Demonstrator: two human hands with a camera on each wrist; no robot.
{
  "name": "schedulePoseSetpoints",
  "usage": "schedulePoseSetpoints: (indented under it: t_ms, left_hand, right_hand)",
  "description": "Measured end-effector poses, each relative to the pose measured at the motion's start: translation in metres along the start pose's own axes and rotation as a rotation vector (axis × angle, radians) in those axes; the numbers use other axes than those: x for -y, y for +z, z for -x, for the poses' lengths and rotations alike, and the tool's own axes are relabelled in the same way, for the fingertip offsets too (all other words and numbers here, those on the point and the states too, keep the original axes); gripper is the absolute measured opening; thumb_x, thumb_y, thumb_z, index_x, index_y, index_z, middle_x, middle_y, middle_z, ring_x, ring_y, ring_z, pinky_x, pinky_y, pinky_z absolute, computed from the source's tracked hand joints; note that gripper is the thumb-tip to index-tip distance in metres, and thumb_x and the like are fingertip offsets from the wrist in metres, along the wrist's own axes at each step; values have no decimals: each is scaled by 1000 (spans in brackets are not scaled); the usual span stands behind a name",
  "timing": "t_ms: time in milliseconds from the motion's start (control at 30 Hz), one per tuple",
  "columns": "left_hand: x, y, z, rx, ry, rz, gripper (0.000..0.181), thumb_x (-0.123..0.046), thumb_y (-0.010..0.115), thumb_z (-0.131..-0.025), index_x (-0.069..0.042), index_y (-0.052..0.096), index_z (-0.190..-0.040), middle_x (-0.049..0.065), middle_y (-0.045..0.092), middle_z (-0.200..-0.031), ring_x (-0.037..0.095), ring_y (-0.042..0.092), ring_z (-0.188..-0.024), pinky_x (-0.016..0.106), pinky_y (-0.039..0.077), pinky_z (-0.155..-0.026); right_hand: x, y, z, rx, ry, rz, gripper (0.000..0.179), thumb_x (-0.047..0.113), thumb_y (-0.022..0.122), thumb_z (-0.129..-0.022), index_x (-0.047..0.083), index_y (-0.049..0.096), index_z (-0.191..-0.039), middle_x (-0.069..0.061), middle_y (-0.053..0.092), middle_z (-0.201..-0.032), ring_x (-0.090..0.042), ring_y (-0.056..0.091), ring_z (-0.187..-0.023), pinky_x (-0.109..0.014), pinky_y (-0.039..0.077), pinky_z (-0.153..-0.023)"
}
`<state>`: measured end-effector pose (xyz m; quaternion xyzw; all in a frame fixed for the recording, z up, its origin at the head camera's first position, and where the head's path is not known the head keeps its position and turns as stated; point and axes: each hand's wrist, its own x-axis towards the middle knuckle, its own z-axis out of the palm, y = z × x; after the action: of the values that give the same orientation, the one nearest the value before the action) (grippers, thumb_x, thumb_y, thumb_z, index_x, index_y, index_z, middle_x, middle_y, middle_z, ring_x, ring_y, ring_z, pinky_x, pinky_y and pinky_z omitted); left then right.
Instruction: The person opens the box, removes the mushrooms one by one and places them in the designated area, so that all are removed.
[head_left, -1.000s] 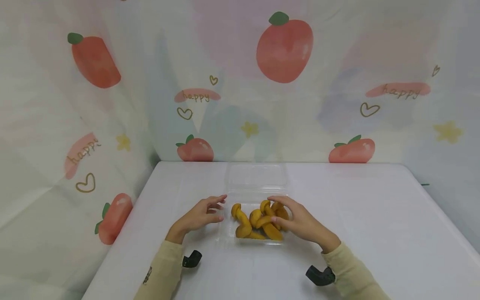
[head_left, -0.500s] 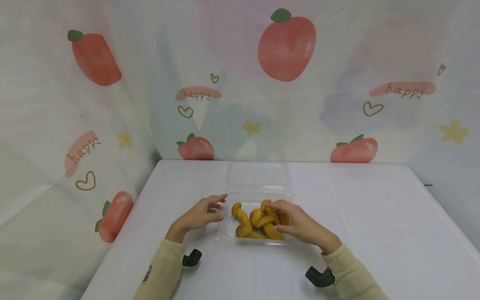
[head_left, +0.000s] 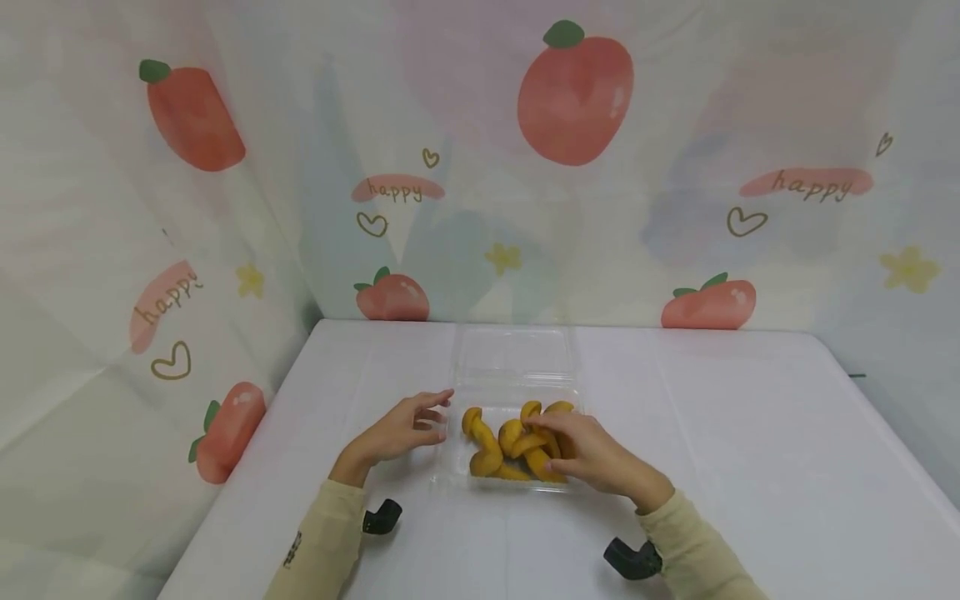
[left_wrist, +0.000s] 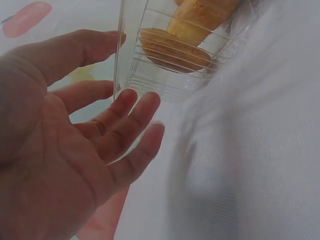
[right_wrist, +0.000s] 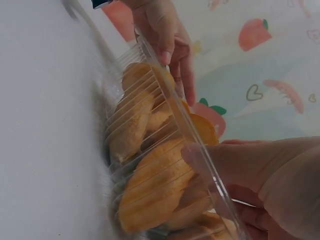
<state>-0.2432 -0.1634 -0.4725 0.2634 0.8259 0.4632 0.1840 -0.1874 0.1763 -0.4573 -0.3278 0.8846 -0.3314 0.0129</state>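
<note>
A clear plastic clamshell box [head_left: 517,385] stands on the white table with its lid folded back. Several yellow-brown mushrooms [head_left: 486,450] lie inside it. My left hand [head_left: 405,429] is beside the box's left wall, fingers spread and relaxed, holding nothing; in the left wrist view its fingertips are right at the clear wall [left_wrist: 120,55]. My right hand [head_left: 600,452] reaches over the right side of the box, fingers extended across the mushrooms there. In the right wrist view, the thumb shows inside the rim, near a large mushroom [right_wrist: 155,185], while the other fingers are partly hidden.
The transparent lid [head_left: 516,350] lies toward the table's back edge. Black curved pieces [head_left: 383,517] stick out from both wrists close over the white tabletop [head_left: 720,417]. A fruit-printed cloth [head_left: 465,125] hangs behind and at the left.
My right hand has moved slightly left and toward the front over the mushrooms. The left hand stays where it was, and the mushrooms lie much the same.
</note>
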Motion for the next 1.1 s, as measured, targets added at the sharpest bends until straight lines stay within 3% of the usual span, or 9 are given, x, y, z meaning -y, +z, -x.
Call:
schedulePoseSetpoints:
  t_ms: [300,533,733,867,1100]
  left_hand:
    - [2,2,-1,-4,-42,82,69,-10,64,-97,-3,32,-158,23,45,-152,40,57,-131,51,49,-110]
    - [9,2,0,57,-42,219,71,-7,63,-98,-6,27,-160,22,37,-158,40,55,-134,40,54,-106]
    - [7,3,2,33,-65,134,73,-13,66,-97,-11,30,-160,16,27,-166,39,49,-140,54,44,-114]
    - [3,4,2,-3,-89,73,78,-16,69,-96,-12,26,-161,10,25,-168,37,43,-144,56,43,-114]
    - [-4,1,5,-5,-26,24,83,-11,67,-97,-7,16,-162,12,30,-167,39,36,-149,60,38,-117]
  right_hand:
    - [0,3,0,10,47,97,59,10,82,-81,9,62,-136,-10,67,-129,-33,59,-119,-51,43,-96]
    - [1,2,3,18,65,116,58,6,82,-80,11,63,-135,-7,69,-126,-32,61,-117,-48,43,-95]
    - [1,4,5,25,74,119,58,9,82,-81,11,62,-136,-7,68,-128,-32,60,-118,-48,43,-95]
    - [0,4,5,19,64,123,58,10,82,-81,11,62,-136,-7,68,-128,-31,60,-118,-49,43,-96]
    - [2,3,1,23,50,135,57,11,83,-82,12,63,-135,-7,68,-129,-30,61,-117,-52,45,-96]
